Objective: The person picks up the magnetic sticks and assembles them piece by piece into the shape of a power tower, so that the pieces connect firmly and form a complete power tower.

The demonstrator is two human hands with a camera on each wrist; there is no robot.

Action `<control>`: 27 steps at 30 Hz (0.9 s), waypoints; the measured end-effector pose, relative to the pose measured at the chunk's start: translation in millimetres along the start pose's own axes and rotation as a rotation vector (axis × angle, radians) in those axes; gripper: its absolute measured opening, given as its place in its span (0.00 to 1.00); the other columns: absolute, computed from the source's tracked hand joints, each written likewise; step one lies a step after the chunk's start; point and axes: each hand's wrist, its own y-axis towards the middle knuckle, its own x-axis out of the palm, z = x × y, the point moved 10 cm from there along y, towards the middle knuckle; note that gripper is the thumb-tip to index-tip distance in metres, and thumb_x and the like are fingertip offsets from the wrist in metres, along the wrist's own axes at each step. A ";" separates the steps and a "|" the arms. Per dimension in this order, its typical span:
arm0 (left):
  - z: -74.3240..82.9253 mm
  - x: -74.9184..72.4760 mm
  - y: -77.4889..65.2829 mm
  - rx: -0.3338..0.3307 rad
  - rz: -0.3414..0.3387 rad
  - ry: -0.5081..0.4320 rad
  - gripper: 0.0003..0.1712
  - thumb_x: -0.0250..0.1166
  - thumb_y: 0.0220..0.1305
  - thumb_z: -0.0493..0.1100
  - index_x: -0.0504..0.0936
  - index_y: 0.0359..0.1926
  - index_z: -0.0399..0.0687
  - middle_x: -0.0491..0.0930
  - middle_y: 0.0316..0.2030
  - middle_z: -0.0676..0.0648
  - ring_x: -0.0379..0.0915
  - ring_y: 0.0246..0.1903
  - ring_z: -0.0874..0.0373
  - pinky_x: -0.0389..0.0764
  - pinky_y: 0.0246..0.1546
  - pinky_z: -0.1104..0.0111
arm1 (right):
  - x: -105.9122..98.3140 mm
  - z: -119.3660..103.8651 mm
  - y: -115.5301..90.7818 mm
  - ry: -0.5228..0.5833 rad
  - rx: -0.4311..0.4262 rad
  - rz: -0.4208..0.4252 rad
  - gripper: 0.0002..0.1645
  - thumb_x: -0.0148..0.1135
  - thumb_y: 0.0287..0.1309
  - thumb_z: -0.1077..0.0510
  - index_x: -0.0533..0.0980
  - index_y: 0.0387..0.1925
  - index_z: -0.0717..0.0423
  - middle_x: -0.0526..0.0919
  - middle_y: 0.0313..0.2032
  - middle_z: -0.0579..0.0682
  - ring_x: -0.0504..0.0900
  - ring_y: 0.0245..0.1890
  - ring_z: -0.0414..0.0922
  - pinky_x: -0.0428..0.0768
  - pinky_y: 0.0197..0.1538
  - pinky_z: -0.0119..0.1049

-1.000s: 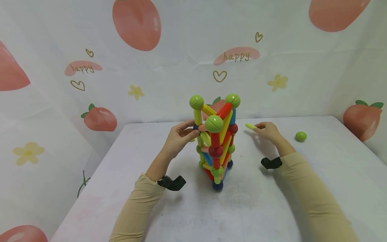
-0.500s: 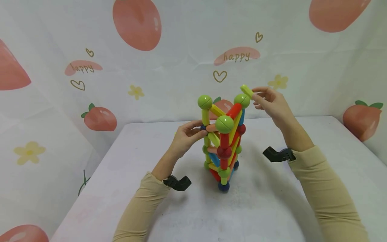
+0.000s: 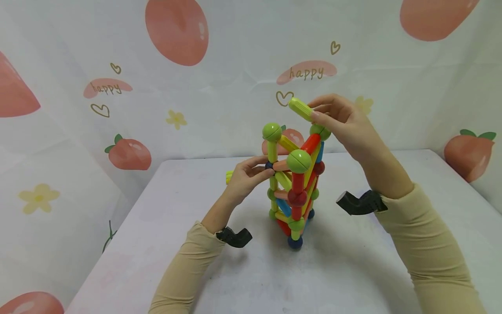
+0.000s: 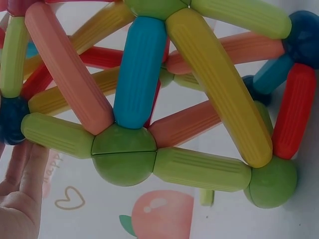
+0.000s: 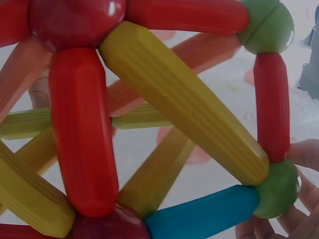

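Observation:
A tower of magnetic sticks and balls (image 3: 297,198) in red, yellow, green and blue stands on the white table. At its left side my left hand (image 3: 244,181) pinches a dark blue ball (image 3: 269,165) below the top; the left wrist view shows fingers (image 4: 25,169) at that ball (image 4: 12,122). My right hand (image 3: 349,124) holds a yellow-green magnetic stick (image 3: 300,109) between thumb and fingers, tilted, above the tower's back right corner. In the right wrist view the hand (image 5: 304,199) appears beside a green corner ball (image 5: 277,189); the stick is out of sight there.
Yellow-green sticks (image 3: 229,176) lie partly hidden behind my left hand. A black wrist camera sits on each sleeve, the right one (image 3: 361,203) close to the tower. A peach-printed cloth (image 3: 219,96) hangs behind the table (image 3: 188,187).
My right hand has lifted the yellow-green stick from low over the table at right, up and leftward over the tower. The tower and my left hand have shifted slightly right.

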 end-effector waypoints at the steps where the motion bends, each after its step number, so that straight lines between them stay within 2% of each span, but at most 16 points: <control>1: -0.2 0.1 0.1 -0.001 0.000 -0.001 0.50 0.69 0.44 0.63 0.70 0.58 0.30 0.76 0.46 0.59 0.78 0.43 0.67 0.77 0.55 0.63 | 1.9 1.0 0.1 -0.015 0.007 -0.008 0.11 0.55 0.62 0.61 0.77 0.43 0.46 0.79 0.36 0.45 0.75 0.32 0.40 0.77 0.36 0.26; 7: -2.3 -0.5 0.4 -0.009 0.002 0.006 0.49 0.69 0.45 0.63 0.70 0.59 0.32 0.77 0.46 0.58 0.78 0.43 0.67 0.76 0.57 0.61 | 9.2 5.3 0.7 -0.082 0.008 -0.043 0.11 0.54 0.62 0.62 0.77 0.41 0.45 0.79 0.33 0.45 0.74 0.29 0.41 0.78 0.31 0.26; 18: -2.7 -1.6 -0.7 -0.020 0.011 0.009 0.43 0.69 0.50 0.58 0.70 0.59 0.34 0.76 0.52 0.45 0.77 0.44 0.66 0.76 0.56 0.62 | 15.1 10.4 0.3 -0.177 0.058 -0.068 0.10 0.53 0.63 0.60 0.77 0.40 0.41 0.79 0.35 0.42 0.76 0.33 0.40 0.79 0.32 0.25; 27: -4.5 -2.5 -0.5 -0.030 0.020 0.013 0.46 0.69 0.47 0.61 0.70 0.60 0.34 0.75 0.53 0.40 0.77 0.44 0.67 0.76 0.56 0.63 | 15.6 15.8 -1.5 -0.177 0.105 -0.081 0.09 0.53 0.63 0.59 0.78 0.38 0.43 0.76 0.37 0.45 0.76 0.30 0.38 0.78 0.31 0.25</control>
